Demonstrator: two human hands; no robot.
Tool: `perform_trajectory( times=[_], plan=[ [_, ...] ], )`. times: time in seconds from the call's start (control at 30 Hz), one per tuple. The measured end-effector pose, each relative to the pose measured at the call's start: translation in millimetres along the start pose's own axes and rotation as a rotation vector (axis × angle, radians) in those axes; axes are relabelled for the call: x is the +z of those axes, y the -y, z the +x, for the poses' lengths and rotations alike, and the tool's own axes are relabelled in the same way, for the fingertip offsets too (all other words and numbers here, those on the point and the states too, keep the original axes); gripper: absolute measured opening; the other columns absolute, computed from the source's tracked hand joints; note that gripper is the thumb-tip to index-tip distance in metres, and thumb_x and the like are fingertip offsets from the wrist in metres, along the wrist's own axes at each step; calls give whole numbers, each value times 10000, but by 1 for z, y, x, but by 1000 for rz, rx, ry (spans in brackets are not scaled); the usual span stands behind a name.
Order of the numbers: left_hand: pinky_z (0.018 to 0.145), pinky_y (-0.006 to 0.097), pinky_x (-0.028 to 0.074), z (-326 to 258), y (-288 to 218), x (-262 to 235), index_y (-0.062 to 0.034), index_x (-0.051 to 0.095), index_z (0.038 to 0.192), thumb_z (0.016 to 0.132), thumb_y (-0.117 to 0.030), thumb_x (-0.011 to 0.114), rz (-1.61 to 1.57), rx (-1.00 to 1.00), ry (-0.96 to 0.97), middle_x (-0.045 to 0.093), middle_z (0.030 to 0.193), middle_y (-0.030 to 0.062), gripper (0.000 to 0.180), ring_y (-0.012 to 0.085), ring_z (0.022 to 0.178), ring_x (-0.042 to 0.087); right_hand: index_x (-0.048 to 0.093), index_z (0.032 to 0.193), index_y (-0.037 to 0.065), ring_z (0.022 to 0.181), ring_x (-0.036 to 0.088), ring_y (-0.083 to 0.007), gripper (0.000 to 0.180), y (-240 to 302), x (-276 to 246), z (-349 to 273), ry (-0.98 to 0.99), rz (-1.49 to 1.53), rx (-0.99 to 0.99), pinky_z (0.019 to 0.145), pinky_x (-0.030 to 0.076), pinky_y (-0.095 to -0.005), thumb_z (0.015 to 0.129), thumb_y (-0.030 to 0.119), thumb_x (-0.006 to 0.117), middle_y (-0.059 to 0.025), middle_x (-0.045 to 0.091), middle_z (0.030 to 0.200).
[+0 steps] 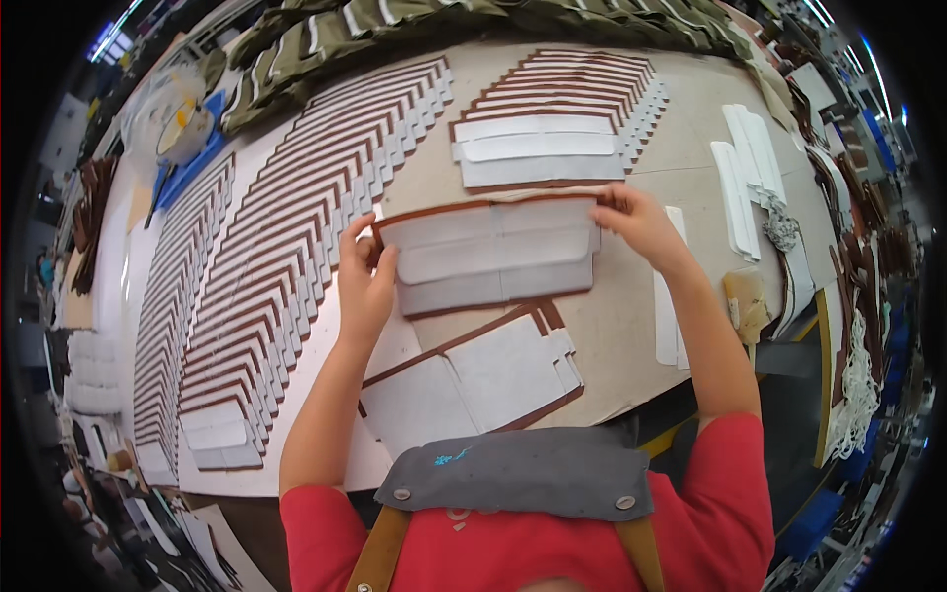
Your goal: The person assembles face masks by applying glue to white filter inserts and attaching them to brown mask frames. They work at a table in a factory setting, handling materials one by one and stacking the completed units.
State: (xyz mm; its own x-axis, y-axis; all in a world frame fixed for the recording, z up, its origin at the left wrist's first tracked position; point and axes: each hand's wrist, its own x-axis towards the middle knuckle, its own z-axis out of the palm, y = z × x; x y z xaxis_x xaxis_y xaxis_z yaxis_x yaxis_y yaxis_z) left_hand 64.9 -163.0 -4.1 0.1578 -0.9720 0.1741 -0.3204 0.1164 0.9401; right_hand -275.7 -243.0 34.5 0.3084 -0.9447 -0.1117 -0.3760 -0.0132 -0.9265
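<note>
Between my hands hangs a flat panel, white-faced with a brown edge and a long rounded white strip across it. My left hand pinches its upper left corner, and my right hand grips the upper right corner. Below it on the table lies a larger white panel with brown borders and a notched right end, partly covered by my apron. Just beyond the held panel, a fanned stack of similar brown-edged panels overlaps in a row.
Long overlapping rows of panels cover the table's left side. Olive-green fabric is heaped along the far edge. White strips lie at the right, near a brush. A blue tray with a plastic-covered tub stands at far left.
</note>
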Motion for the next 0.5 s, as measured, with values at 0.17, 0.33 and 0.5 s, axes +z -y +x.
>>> perform_trajectory(
  times=[0.17,0.33,0.5],
  plan=[
    [617,244,407,84,19,51,-29,385,1233,861,-35,535,85,112,-69,561,777,52,401,95,665,487,571,1014,13,708,510,-64,225,-29,-25,81,-276,116,34,634,412,-216,811,100,612,1,578,788],
    [661,350,464,121,7,88,-57,373,1236,844,-88,545,324,58,-38,575,771,91,430,227,703,594,520,1037,9,681,536,-105,328,-66,-46,117,-494,-138,0,608,437,-254,765,132,657,-15,566,725],
    [654,388,460,120,11,83,-56,370,1234,843,-98,543,448,31,-49,568,764,91,430,261,689,588,482,1004,22,679,591,-192,360,-57,-31,118,-522,-253,16,657,465,-314,715,125,670,-65,587,703]
  ],
)
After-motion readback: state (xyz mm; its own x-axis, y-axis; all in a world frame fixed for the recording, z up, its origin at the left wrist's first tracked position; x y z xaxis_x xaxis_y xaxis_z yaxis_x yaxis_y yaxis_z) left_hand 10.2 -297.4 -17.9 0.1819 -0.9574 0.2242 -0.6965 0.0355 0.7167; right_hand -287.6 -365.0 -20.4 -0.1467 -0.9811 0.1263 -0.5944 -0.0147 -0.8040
